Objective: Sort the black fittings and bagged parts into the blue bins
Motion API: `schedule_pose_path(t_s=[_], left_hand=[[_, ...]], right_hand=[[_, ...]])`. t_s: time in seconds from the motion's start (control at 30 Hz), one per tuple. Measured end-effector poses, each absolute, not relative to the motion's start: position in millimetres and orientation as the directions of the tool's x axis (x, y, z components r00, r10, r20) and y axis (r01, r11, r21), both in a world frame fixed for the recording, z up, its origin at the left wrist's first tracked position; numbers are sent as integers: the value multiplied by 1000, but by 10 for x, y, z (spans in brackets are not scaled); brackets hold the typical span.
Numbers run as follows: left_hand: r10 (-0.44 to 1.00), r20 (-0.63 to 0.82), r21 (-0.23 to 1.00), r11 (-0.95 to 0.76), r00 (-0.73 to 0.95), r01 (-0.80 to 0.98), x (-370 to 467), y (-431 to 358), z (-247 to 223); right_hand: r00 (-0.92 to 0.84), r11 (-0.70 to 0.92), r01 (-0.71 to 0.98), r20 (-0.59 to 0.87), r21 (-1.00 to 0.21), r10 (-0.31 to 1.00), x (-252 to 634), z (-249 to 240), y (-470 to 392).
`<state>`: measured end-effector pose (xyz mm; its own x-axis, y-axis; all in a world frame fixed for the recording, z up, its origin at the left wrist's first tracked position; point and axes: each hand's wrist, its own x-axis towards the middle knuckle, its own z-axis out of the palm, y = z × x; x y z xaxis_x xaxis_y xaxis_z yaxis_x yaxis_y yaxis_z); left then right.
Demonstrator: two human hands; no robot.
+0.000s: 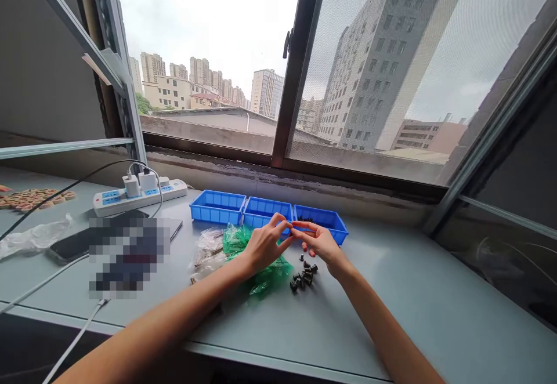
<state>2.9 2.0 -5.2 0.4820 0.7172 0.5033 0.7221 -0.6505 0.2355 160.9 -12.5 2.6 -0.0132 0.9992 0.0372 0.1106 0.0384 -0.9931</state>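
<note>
My left hand (266,242) and my right hand (322,243) meet fingertip to fingertip above the table, both in a pinch. Whatever lies between the fingertips is too small and hidden to name. Behind them stand the middle blue bin (261,218) and the right blue bin (338,234), which has small dark pieces inside. A small pile of shiny dark metal-looking pieces (303,278) lies on the table below my right hand. Green plastic bags (270,276) lie under my left wrist, partly covered by the forearm. Clear bags (210,247) with pale contents rest beside them.
A left blue bin (217,214) joins the row by the window. To the left are a power strip (139,195) with plugs, a dark phone-like device (78,242), cables and a crumpled clear bag (37,238). Metal frame posts (134,123) rise at the table's sides.
</note>
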Motion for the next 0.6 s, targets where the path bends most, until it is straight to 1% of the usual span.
schedule_pose_path(t_s=[0.1, 0.2, 0.4, 0.6], left_hand=[[727, 517, 259, -637, 453, 726, 25, 3, -48], [724, 526, 270, -640, 446, 720, 22, -6, -43], [721, 543, 276, -637, 431, 720, 14, 4, -52], [699, 586, 280, -649, 409, 708, 14, 22, -79]], right_hand=[[8, 75, 140, 76, -987, 997, 1576, 40, -151], [51, 88, 125, 95, -988, 994, 1532, 61, -178], [101, 86, 43, 90, -995, 991, 1523, 57, -161], [83, 51, -28, 48, -998, 995, 1526, 38, -134]])
